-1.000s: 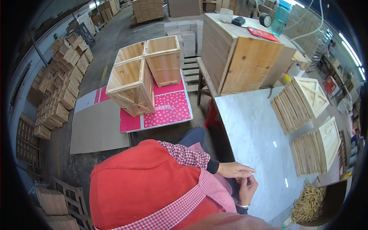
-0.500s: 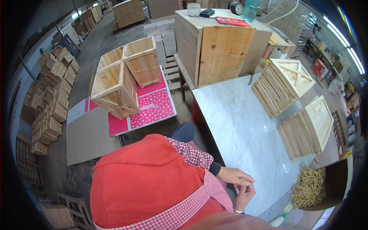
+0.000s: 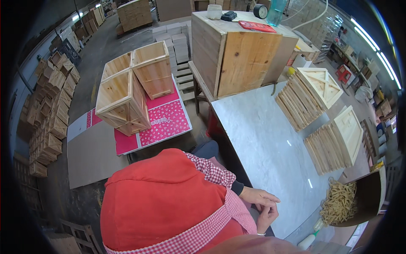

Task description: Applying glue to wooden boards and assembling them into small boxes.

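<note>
My two hands meet at the near left edge of a pale grey tabletop [image 3: 266, 144]. My left hand [image 3: 256, 196], in a checked sleeve with a dark cuff, lies across the top with its fingers stretched forward. Beneath it, touching its fingers, is my right hand [image 3: 267, 216], with a band at the wrist and its fingers bent. Whether anything small sits between the fingers is hidden. Farther right on the table stand two stacks of wooden panels, a far stack [image 3: 298, 99] with cross-braced frames and a near stack [image 3: 332, 144].
A carton [image 3: 370, 199] with tan loops [image 3: 338, 203] lies at right, near a white bottle [image 3: 308, 240] with a green tip. A big wooden box [image 3: 247, 63] stands at the far end. Left, wooden crates [image 3: 122, 101] rest on a pink sheet [image 3: 169, 120]; more crates [image 3: 55, 122] are piled beyond.
The whole view has shifted slightly, with the crates and panels a little farther left. My hands keep nearly the same pose, still touching.
</note>
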A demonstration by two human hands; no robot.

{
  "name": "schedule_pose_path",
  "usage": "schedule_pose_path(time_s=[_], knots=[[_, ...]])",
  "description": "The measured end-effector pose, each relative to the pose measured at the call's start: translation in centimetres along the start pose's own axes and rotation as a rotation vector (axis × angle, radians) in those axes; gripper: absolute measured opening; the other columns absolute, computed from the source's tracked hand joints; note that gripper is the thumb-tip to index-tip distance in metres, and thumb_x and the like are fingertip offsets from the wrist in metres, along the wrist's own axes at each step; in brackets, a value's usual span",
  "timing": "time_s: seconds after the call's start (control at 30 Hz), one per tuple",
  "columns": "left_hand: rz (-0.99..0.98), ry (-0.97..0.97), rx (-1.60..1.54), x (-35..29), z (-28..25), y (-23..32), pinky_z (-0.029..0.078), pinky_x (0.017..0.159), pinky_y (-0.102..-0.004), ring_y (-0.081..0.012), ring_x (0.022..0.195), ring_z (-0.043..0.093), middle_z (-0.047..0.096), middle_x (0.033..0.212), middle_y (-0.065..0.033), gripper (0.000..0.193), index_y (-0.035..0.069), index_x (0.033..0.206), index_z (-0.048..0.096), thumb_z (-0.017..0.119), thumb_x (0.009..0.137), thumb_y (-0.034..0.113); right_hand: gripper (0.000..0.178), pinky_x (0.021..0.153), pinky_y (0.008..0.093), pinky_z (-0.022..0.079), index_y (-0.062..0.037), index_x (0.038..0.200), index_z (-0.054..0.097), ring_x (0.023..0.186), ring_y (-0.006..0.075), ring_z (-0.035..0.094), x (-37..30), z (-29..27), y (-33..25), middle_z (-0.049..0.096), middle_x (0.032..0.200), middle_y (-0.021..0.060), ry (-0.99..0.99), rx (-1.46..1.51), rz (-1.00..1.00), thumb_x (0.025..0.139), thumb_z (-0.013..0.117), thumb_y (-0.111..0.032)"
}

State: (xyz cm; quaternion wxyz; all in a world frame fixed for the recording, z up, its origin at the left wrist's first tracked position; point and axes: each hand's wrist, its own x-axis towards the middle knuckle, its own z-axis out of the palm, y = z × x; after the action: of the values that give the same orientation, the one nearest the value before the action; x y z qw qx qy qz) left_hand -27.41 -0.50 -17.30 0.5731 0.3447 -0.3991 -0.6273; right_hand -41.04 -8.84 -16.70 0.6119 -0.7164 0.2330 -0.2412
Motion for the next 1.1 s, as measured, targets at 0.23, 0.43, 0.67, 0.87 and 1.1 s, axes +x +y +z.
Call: schedule_pose_path(time_s=[0.23,0.43,0.67,0.87,1.1], knots=[[-0.011,0.054,-0.127,-3.3,-1.1,1.5,0.045,0.095,-0.0352,-0.0208,0.119,0.047,0.046,0.129,-0.0124,0.059,0.002,0.144,0.023,0.043,0.099,0.035,0.022,0.057,0.0223,0.036,0.0046,0.085,0.058,0.067,0.0066,0.045,0.3,3.3,0.0,0.056,0.072,0.0007,-0.024,-0.046,-0.05,0.094,0.051,-0.015],[0.049,0.077,-0.168,-5.8,-2.0,2.2,0.045,0.096,-0.036,-0.0216,0.118,0.049,0.048,0.125,-0.0141,0.059,0.003,0.145,0.023,0.041,0.099,0.036,0.021,0.051,0.021,0.032,0.0038,0.08,0.055,0.063,0.0042,0.042,0.5,5.9,-2.2,0.052,0.068,-0.0011,-0.085,-0.044,-0.045,0.093,0.053,-0.013],[0.094,0.067,-0.224,-7.1,-2.2,1.9,0.045,0.097,-0.037,-0.0235,0.118,0.049,0.049,0.124,-0.0162,0.06,0.003,0.145,0.022,0.039,0.099,0.038,0.018,0.048,0.0202,0.028,0.0036,0.079,0.055,0.057,0.0015,0.038,0.3,6.7,-2.4,0.05,0.064,-0.0038,-0.123,-0.068,-0.016,0.091,0.056,-0.01],[0.092,0.054,-0.219,-7.5,-2.1,1.5,0.043,0.1,-0.0378,-0.0245,0.122,0.047,0.046,0.128,-0.0165,0.06,0.003,0.145,0.023,0.04,0.099,0.038,0.019,0.048,0.0202,0.028,0.0035,0.077,0.056,0.056,0.0012,0.037,0.0,6.9,-1.8,0.049,0.063,-0.0043,-0.113,-0.055,-0.019,0.09,0.056,-0.01],[0.123,0.036,-0.204,-6.9,-2.4,0.4,0.041,0.101,-0.0365,-0.024,0.123,0.045,0.044,0.131,-0.0158,0.061,0.003,0.145,0.022,0.043,0.098,0.036,0.019,0.048,0.0204,0.028,0.0029,0.076,0.057,0.056,0.0018,0.038,0.4,6.8,-1.0,0.05,0.063,-0.0044,-0.096,-0.014,-0.003,0.09,0.056,-0.01]])
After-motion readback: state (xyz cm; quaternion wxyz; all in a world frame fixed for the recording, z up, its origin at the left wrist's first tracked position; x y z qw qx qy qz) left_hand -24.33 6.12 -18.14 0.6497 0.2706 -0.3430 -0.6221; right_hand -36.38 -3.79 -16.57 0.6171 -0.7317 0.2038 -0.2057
